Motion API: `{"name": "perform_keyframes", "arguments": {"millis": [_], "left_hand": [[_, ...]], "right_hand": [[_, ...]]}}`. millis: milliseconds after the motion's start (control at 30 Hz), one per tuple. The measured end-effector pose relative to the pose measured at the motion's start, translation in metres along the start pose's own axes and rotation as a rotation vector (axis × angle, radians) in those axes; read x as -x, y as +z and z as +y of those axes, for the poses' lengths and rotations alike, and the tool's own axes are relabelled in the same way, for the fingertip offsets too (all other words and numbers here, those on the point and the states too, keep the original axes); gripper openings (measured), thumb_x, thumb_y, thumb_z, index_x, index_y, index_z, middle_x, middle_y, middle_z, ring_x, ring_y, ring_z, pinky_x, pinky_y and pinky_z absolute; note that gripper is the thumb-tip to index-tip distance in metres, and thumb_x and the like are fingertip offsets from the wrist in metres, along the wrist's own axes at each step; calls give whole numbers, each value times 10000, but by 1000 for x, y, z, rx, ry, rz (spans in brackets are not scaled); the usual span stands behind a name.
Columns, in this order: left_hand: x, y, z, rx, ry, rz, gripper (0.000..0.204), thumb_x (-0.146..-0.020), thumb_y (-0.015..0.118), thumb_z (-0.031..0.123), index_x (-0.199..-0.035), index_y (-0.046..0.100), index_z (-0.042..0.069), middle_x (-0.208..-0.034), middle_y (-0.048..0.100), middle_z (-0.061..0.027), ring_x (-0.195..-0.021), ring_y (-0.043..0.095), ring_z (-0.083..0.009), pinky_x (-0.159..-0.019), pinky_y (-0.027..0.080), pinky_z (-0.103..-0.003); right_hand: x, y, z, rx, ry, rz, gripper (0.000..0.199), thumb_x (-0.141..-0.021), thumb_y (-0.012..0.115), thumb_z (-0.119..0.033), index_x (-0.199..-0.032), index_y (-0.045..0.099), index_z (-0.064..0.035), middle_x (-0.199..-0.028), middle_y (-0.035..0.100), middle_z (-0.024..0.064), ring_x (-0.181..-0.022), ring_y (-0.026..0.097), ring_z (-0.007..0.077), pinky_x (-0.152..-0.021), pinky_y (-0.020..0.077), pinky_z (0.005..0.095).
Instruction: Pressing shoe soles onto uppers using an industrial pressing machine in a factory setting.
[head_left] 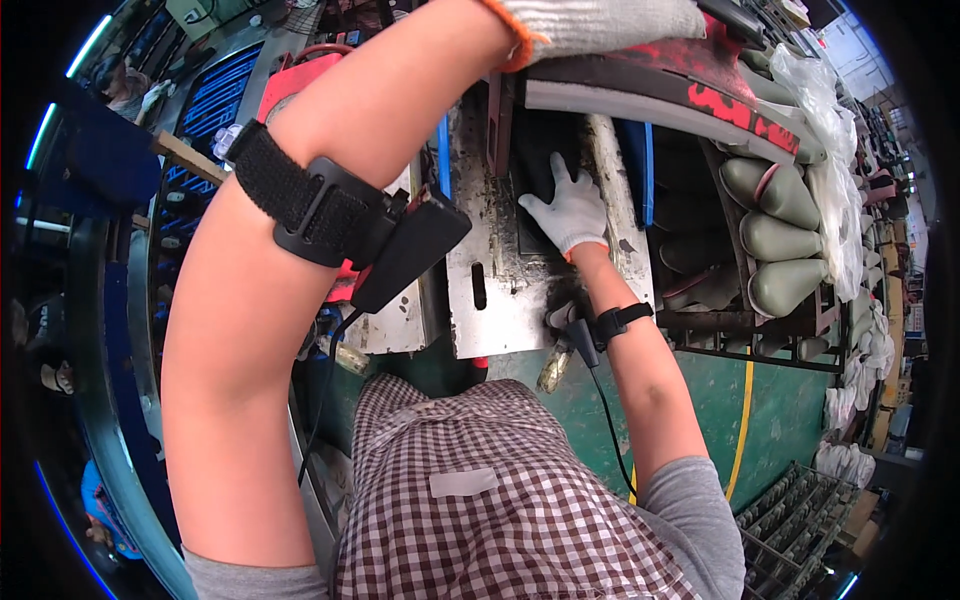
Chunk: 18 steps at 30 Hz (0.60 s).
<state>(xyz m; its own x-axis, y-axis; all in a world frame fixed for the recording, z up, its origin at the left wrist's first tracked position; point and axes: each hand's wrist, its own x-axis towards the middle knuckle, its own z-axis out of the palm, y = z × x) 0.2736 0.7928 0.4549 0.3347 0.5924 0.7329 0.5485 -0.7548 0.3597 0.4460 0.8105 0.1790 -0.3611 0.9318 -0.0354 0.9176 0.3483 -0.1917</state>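
My left hand [620, 28], in a white knit glove with an orange cuff, reaches across the top of a red machine head [690, 65]. A black handle [738, 20] lies at the far end of this glove; the fingers are cut off or hidden, so their grip cannot be made out. Lower down, my right hand [572, 208], also gloved, lies open with fingers spread on a dark flat sheet or pad [535, 165]. That dark surface sits on a worn metal bed [500, 300] under the machine head. Nothing shows in the right hand.
Grey-green foot-shaped forms [785, 235] fill a rack [735, 325] close on the right, with clear plastic [830, 170] draped beside it. Blue strips [640, 175] flank the bed. Another wire rack [800, 520] stands at the lower right. Cables hang from both my arm straps.
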Motion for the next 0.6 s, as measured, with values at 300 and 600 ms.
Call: {"name": "perform_keyframes", "arguments": {"millis": [300,600], "left_hand": [[72,58,34,-250,-123,59,565,-773,766,246,-1303,624,113,-1173,670,-140,-1179,619,-374,-1059,475,-464],[208,170,37,-308,13,139,523,-701,731,130,-1206,596,162,-1067,621,-56,-1069,631,-323,-907,491,-535]], "right_hand": [[108,-5,96,-1045,236,382,557,-1047,573,-289,-1454,510,85,-1418,596,246,-1335,556,263,-1131,401,387],[294,90,103,-1903,756,-264,525,-1090,471,-507,-1270,555,-21,-1057,676,106,-885,676,207,-728,579,365]]}}
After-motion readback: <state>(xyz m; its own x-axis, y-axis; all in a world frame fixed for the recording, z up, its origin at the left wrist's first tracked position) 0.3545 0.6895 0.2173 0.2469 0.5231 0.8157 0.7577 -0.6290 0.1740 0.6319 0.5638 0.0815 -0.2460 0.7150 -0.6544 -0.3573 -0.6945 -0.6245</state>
